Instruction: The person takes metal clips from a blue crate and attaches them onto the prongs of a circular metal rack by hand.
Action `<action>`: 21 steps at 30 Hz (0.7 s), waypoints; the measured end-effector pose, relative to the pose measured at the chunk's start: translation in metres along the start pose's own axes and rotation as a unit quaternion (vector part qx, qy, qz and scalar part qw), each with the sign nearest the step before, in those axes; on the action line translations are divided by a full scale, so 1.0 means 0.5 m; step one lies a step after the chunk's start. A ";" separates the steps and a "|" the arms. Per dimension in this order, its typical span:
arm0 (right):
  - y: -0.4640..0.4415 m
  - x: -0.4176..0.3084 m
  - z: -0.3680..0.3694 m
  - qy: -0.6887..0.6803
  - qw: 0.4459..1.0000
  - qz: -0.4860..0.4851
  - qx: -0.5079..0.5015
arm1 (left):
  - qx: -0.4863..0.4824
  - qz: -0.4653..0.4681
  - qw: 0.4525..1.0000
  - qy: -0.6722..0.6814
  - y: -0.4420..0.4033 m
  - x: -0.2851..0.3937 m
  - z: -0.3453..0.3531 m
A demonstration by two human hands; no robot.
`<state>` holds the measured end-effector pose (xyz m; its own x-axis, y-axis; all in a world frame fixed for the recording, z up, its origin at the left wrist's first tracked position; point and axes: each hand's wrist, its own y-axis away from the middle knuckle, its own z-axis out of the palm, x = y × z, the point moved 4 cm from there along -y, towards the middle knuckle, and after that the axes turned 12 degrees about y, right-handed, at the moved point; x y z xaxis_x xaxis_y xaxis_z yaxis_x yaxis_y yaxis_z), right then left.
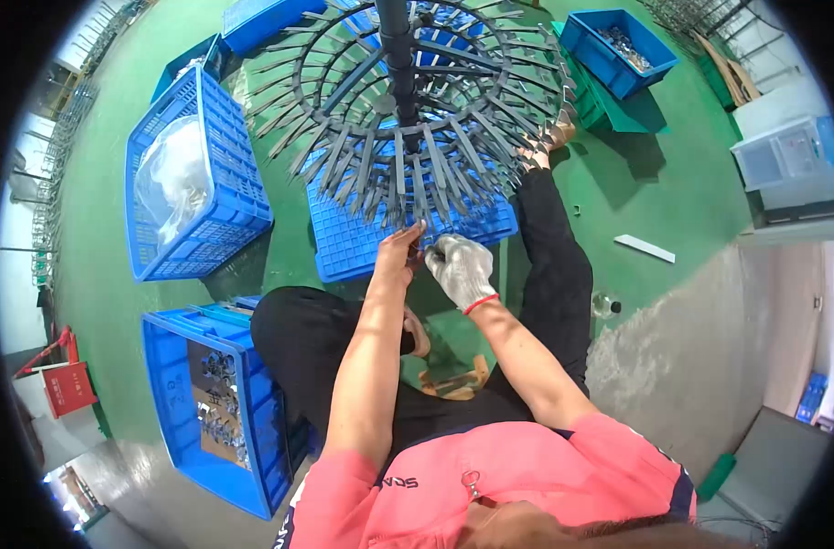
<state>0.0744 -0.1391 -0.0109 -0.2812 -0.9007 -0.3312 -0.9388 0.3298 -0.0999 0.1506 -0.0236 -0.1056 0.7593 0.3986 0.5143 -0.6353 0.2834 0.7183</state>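
A dark metal rack with rings of many flat prongs around a central post stands in front of me. My left hand, bare, is raised at the lower front prongs, its fingers pinched near the prong tips. Close beside it is my right hand, in a pale knitted glove with a red cuff, its fingers curled in towards the left fingertips. Whatever small piece lies between the fingers is too small to make out. Below the rack sits an upturned blue plastic crate.
To the left stand a blue basket with a clear plastic bag and a blue bin of small metal parts. A blue bin of parts is at upper right. A white strip and a bottle lie on the floor.
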 end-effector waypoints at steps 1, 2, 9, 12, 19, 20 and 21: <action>0.000 0.002 0.003 -0.004 1.000 -0.002 0.006 | 0.001 0.010 1.000 -0.010 0.003 0.002 0.004; 0.000 0.004 0.006 -0.009 1.000 -0.005 0.013 | 0.002 0.020 1.000 -0.019 0.005 0.005 0.008; -0.002 0.001 0.003 0.023 0.999 -0.008 0.026 | -0.001 0.026 0.999 0.023 -0.015 0.001 0.003; 0.000 0.006 0.012 0.011 0.999 -0.023 0.047 | 0.026 0.021 0.999 0.021 -0.004 0.006 0.010; -0.005 0.004 0.013 0.008 0.999 -0.026 0.047 | 0.024 0.013 1.000 0.011 -0.004 0.005 0.009; -0.006 0.001 0.007 0.007 0.999 -0.023 0.047 | 0.029 0.016 0.999 0.004 -0.005 0.005 0.008; -0.008 -0.001 0.004 0.009 0.999 -0.019 0.041 | 0.029 0.017 0.999 0.007 -0.007 0.005 0.007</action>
<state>0.0785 -0.1392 -0.0120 -0.2494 -0.9181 -0.3079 -0.9297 0.3160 -0.1891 0.1552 -0.0269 -0.1053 0.7352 0.4187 0.5331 -0.6514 0.2190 0.7264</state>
